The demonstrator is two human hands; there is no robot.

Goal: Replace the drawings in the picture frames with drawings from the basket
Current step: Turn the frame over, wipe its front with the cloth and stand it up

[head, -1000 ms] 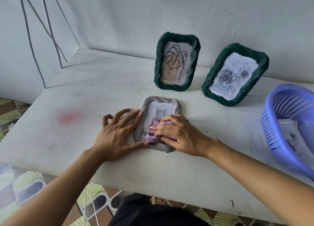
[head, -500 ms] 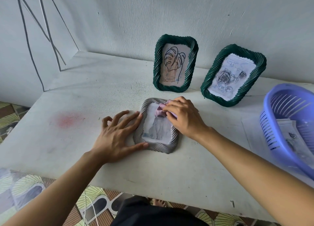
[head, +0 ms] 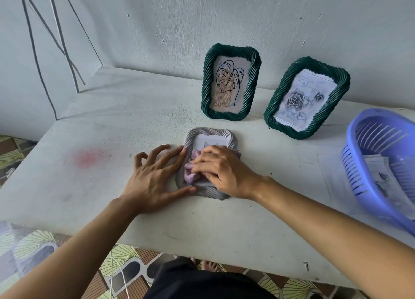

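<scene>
A grey woven picture frame lies flat on the white table. My left hand presses its spread fingers against the frame's left edge. My right hand holds a small pink cloth against the frame's glass and covers most of the drawing. Two green woven frames stand against the wall: one with a leaf drawing, one with a rose drawing. A purple plastic basket at the right holds loose drawings.
A sheet of paper lies flat on the table beside the basket. A red stain marks the table's left part. The wall runs close behind the standing frames. Patterned floor tiles show below the table's front edge.
My right hand has moved the pink cloth from the frame's top back down over the middle of the glass. My left hand has stayed at the frame's left edge.
</scene>
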